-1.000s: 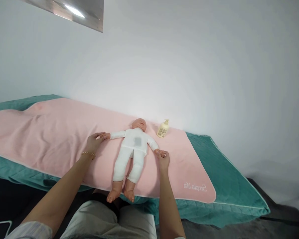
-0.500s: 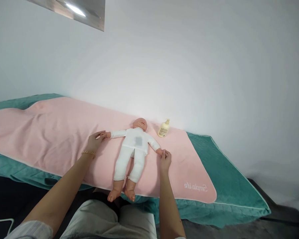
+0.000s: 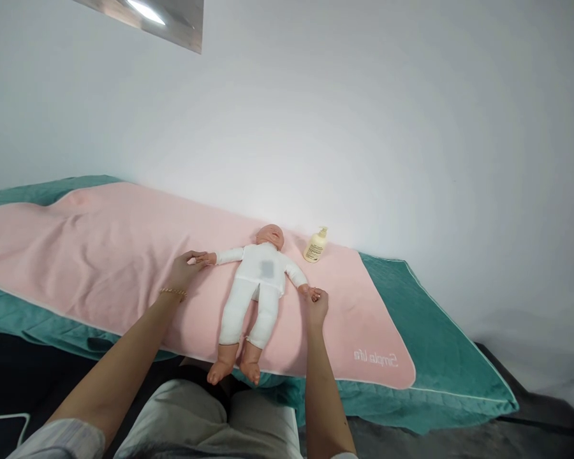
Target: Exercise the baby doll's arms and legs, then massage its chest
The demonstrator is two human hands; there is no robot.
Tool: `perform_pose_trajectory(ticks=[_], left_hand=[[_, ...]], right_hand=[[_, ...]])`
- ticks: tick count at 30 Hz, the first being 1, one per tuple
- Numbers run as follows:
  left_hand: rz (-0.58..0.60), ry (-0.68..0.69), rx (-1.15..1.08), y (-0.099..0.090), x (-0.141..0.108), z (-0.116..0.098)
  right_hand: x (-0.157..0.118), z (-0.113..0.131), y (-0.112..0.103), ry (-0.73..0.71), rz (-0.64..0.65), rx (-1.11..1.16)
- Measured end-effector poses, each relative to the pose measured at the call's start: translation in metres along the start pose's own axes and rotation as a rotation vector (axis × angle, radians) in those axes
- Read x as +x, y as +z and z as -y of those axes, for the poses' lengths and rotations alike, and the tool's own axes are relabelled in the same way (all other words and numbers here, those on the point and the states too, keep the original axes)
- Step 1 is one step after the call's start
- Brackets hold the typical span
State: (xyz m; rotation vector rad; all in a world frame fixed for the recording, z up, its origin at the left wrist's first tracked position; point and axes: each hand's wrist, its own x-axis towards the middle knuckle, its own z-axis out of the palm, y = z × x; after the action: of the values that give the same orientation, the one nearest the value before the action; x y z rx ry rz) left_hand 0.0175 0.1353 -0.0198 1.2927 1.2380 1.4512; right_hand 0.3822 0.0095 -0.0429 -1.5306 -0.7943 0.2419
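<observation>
A baby doll in a white suit lies on its back on a pink blanket, head toward the wall, feet over the near edge. My left hand, with a gold bracelet at the wrist, pinches the doll's outstretched hand on the left side. On the other side my right hand holds the doll's other hand between its fingertips. Both doll arms are spread out sideways.
A cream pump bottle stands on the blanket by the wall, just right of the doll's head. A teal quilt covers the bed under the blanket. My knees are below the near bed edge.
The hands keep their hold on the doll's hands; my right hand shifted slightly outward and back. The view drifted a little.
</observation>
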Motion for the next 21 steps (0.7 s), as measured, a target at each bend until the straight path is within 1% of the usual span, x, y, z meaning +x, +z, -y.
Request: perform_pose_trajectory(ticks=[6,15,21], left_hand=[[-0.013,-0.004,0.0,0.0007,-0.0024,-0.0027],[-0.024,-0.008,0.006,-0.0002,0.0024,0.0039],[-0.034,-0.02,0.034,0.0006,0.002,0.0022]], right_hand=[[-0.0007,-0.0008,-0.0003,-0.002,0.011,-0.002],[0.0019,-0.0011,-0.0032,-0.043,-0.006,-0.032],[0.0016,0.0005,-0.0031,-0.06,-0.007,-0.01]])
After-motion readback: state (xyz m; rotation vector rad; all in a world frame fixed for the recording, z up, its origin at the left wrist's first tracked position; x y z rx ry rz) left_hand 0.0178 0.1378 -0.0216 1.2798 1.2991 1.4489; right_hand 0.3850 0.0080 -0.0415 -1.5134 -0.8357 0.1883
